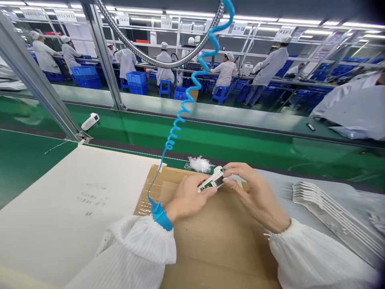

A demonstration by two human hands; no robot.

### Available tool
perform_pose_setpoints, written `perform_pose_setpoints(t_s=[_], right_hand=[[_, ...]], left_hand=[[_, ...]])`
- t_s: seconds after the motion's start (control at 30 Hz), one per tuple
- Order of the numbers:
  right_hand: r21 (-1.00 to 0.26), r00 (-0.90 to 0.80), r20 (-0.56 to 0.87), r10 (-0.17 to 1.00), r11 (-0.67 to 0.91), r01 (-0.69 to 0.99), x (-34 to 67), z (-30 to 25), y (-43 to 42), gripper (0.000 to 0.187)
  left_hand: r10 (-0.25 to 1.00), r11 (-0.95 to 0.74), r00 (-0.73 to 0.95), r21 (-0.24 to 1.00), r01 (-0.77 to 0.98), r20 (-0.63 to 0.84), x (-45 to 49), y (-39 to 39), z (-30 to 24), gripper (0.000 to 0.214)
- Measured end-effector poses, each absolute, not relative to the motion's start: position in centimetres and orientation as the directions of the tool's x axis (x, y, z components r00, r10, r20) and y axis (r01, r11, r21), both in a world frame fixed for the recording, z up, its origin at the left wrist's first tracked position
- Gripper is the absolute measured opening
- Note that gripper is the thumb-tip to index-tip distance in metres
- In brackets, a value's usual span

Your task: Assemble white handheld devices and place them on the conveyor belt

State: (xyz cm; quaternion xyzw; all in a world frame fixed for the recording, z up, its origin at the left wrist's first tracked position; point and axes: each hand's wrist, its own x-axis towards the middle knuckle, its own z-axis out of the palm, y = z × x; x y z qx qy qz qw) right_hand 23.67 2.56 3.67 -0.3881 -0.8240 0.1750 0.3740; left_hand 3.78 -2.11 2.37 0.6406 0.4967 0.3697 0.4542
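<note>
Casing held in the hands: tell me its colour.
The casing is white, as the head view shows.

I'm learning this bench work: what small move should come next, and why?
Probably hold the white casing steady in the left hand and gently press the dark screen with the right hand: the green board lies exposed, and that hand is at the screen's end.

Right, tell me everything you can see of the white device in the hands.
The white device is slim and elongated, with a plastic-looking shell. Its exposed side shows a green circuit board and a dark, screen-like rectangle. It slants up to the right over brown cardboard. The left hand holds its lower end; the right hand has fingertips at the upper end.
</note>
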Motion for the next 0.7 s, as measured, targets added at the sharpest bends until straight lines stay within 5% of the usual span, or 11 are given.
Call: perform_pose_setpoints(t_s=[0.17,0.37,0.53,0.7], right_hand=[[-0.128,-0.543,0.619,0.568,0.754,0.644,22.7,4.0,2.9,0.008],[0.169,-0.648,0.623,0.439,0.733,0.659,21.9,4.4,2.6,0.014],[0.023,-0.656,0.583,0.479,0.798,0.603,20.8,3.5,2.8,0.016],[0.070,-0.562,0.715,0.415,0.758,0.649,18.8,3.9,4.9,0.012]], left_hand=[[0.978,-0.179,0.168,0.910,0.374,0.123,3.1,-1.9,2.4,0.025],[0.993,-0.114,0.084,0.923,0.367,0.089,2.3,-1.4,2.4,0.021],[0.951,-0.023,-0.288,0.952,0.305,0.115,0.8,-0.5,1.8,0.029],[0.963,-0.125,-0.163,0.887,0.445,0.217,0.8,-0.6,1.3,0.028]])
